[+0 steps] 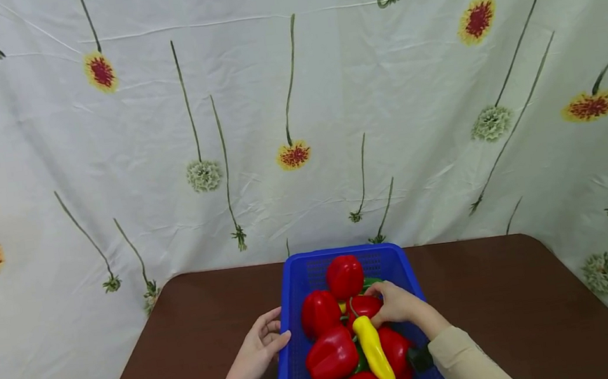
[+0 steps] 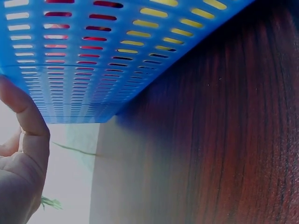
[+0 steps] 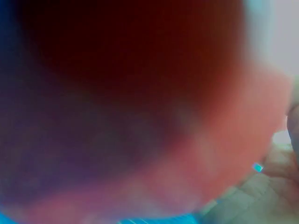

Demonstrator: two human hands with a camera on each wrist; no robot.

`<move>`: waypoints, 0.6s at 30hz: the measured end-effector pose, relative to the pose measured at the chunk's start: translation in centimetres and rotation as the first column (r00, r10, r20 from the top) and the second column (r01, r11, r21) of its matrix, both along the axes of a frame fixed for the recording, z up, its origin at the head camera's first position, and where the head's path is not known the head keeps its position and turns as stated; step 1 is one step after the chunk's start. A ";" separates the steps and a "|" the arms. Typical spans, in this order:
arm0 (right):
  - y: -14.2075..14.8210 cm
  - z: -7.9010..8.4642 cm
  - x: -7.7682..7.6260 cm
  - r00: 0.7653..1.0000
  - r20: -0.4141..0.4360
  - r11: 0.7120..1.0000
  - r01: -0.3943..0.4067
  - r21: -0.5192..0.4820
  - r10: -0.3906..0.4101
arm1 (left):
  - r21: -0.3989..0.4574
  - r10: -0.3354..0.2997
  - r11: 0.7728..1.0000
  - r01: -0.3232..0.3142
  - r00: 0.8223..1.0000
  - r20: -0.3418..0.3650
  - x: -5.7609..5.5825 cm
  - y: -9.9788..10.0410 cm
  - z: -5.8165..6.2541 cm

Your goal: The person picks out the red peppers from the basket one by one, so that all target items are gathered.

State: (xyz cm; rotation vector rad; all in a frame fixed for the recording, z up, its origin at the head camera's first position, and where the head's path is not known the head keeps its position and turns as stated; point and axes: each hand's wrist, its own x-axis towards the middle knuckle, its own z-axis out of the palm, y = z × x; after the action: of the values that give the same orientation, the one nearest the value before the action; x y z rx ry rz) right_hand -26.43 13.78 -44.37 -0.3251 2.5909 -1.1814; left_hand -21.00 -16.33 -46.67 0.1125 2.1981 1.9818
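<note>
Resting against the left rim of the blue basket (image 1: 287, 289) in the head view, my left hand (image 1: 258, 349) is relaxed, presumably to steady it. My right hand (image 1: 400, 306) grips a red pepper (image 1: 363, 306) inside the basket, thumb and fingers opposed, probably for a balanced hold. In the left wrist view, the basket's slotted side stands over the table (image 2: 224, 140). In the right wrist view, blur prevents confirming the grip.

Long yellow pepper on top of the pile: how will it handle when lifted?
Perhaps slippery: the long yellow pepper looks glossy. Probably stiff: it shows no sag across the red peppers. Might roll if nudged, given its rounded body.
</note>
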 end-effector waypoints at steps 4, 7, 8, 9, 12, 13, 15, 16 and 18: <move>0.0 0.2 0.0 1.000 -0.026 1.000 0.013 0.024 -0.013 | -0.004 0.005 1.000 -0.005 1.000 -0.002 0.0 0.0 0.0; 0.2 0.6 0.1 0.998 -0.042 0.998 0.041 0.040 -0.040 | -0.004 0.003 1.000 -0.003 1.000 -0.002 0.1 0.0 -0.1; 0.2 0.8 0.1 0.998 -0.049 0.998 0.050 0.045 -0.048 | -0.004 0.003 1.000 -0.003 1.000 -0.002 0.1 0.0 -0.1; 0.3 0.9 0.1 0.997 -0.054 0.997 0.063 0.046 -0.060 | -0.003 0.003 1.000 -0.003 1.000 -0.001 0.1 0.0 -0.1; 0.6 1.5 0.2 0.992 -0.065 0.993 0.110 0.036 -0.108 | -0.003 0.012 1.000 -0.012 1.000 0.000 0.1 0.1 -0.1; 0.7 1.7 0.2 0.990 -0.071 0.992 0.123 0.034 -0.120 | -0.005 0.017 1.000 -0.017 1.000 0.001 0.1 0.1 -0.1; 1.0 2.0 0.3 0.986 -0.080 0.989 0.147 0.028 -0.144 | -0.004 0.026 1.000 -0.026 1.000 0.004 0.1 0.2 -0.1; 1.1 2.2 0.3 0.984 -0.084 0.987 0.158 0.023 -0.155 | -0.002 0.030 1.000 -0.030 1.000 0.005 0.1 0.2 -0.1; 1.5 2.5 0.4 0.980 -0.089 0.983 0.181 0.015 -0.179 | 0.000 0.037 0.999 -0.037 0.999 0.005 0.1 0.2 -0.2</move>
State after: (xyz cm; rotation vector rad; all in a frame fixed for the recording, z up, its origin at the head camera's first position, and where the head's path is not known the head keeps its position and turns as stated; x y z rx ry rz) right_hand -26.08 15.24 -41.84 -0.1426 2.7566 -1.2204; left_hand -20.87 -16.16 -46.84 0.0677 2.2127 1.9986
